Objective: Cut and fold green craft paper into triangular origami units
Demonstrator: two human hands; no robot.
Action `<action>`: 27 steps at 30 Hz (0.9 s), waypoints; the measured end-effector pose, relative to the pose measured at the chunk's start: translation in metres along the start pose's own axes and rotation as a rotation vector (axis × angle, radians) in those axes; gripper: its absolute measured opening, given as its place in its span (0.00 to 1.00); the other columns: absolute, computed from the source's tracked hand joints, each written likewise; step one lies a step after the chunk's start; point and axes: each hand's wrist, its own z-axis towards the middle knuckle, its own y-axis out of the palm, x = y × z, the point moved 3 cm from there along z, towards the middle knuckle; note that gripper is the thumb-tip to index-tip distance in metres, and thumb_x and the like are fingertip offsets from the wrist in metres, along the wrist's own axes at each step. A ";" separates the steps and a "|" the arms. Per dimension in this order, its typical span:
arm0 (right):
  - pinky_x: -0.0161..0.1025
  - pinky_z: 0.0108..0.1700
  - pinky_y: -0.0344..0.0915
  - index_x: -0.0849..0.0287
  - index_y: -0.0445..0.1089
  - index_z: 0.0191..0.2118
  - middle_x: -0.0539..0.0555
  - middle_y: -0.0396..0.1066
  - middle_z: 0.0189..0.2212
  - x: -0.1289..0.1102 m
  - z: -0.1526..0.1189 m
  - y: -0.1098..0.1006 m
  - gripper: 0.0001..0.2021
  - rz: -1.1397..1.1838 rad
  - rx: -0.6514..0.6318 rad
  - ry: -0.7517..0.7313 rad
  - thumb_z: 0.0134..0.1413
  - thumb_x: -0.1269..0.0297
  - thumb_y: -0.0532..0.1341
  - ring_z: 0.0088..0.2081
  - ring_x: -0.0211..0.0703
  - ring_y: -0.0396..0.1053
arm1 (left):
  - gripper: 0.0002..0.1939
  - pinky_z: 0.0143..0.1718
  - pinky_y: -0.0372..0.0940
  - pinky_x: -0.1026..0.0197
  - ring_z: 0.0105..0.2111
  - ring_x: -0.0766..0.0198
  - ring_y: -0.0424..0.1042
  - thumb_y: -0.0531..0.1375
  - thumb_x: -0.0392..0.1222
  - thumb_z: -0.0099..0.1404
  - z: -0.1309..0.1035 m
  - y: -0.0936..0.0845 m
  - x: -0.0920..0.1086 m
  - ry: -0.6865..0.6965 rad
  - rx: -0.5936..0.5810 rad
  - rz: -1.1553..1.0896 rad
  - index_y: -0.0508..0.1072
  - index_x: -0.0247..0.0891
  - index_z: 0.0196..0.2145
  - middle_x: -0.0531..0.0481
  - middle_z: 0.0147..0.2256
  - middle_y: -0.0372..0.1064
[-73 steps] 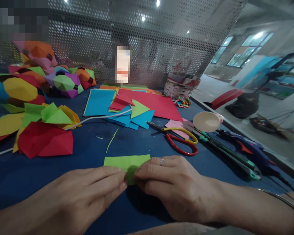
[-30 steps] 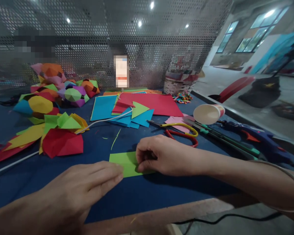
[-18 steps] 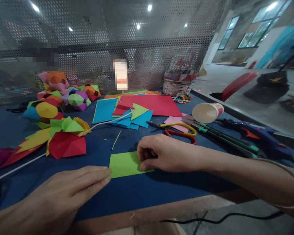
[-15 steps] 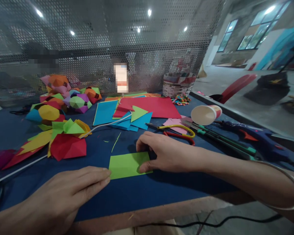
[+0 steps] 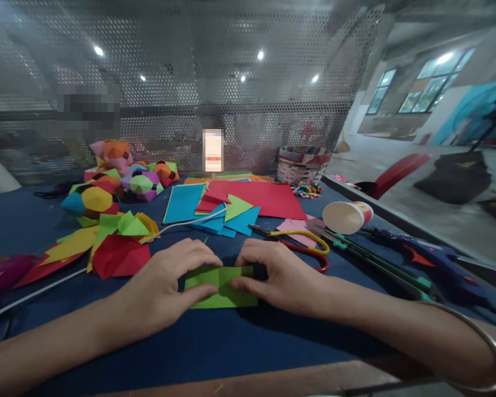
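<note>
A light green rectangle of paper lies on the dark blue tabletop in front of me, with a faint crease near its middle. My left hand is curled over its left half, thumb on the paper and fingertips at the far edge. On the right half, my right hand grips in the same way, its thumb close to the left thumb. Just beyond the right hand lie scissors with yellow and red handles. A thin green paper strip behind the left hand is mostly hidden.
Coloured paper sheets are stacked beyond my hands. Folded paper balls and paper petals stand left, beside a white cable. To the right are a paper cup, a green-handled tool, a glue gun and a basket.
My left hand has moved from the paper's left edge onto its left half, fingers now curled over the far edge. A crease shows in the middle. The camera view has tilted up slightly.
</note>
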 end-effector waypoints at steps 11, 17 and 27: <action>0.33 0.32 0.59 0.59 0.63 0.26 0.47 0.65 0.27 -0.015 -0.012 0.002 0.16 0.080 0.194 -0.224 0.62 0.68 0.67 0.29 0.35 0.63 | 0.04 0.35 0.66 0.64 0.33 0.65 0.73 0.62 0.35 0.72 -0.005 -0.004 0.004 0.018 0.133 -0.070 0.75 0.40 0.37 0.53 0.32 0.74; 0.41 0.46 0.67 0.60 0.71 0.46 0.57 0.72 0.44 -0.023 -0.012 -0.002 0.20 -0.051 0.083 -0.370 0.56 0.52 0.72 0.45 0.45 0.70 | 0.12 0.35 0.66 0.63 0.33 0.66 0.71 0.57 0.25 0.70 -0.013 -0.011 0.012 0.131 0.192 -0.044 0.74 0.42 0.38 0.54 0.33 0.75; 0.46 0.52 0.66 0.59 0.71 0.35 0.57 0.79 0.42 -0.022 -0.017 -0.007 0.15 -0.541 0.081 -0.626 0.71 0.75 0.51 0.48 0.46 0.73 | 0.13 0.42 0.68 0.59 0.38 0.62 0.73 0.56 0.24 0.68 -0.023 -0.008 -0.001 0.202 0.077 0.046 0.74 0.40 0.41 0.50 0.37 0.77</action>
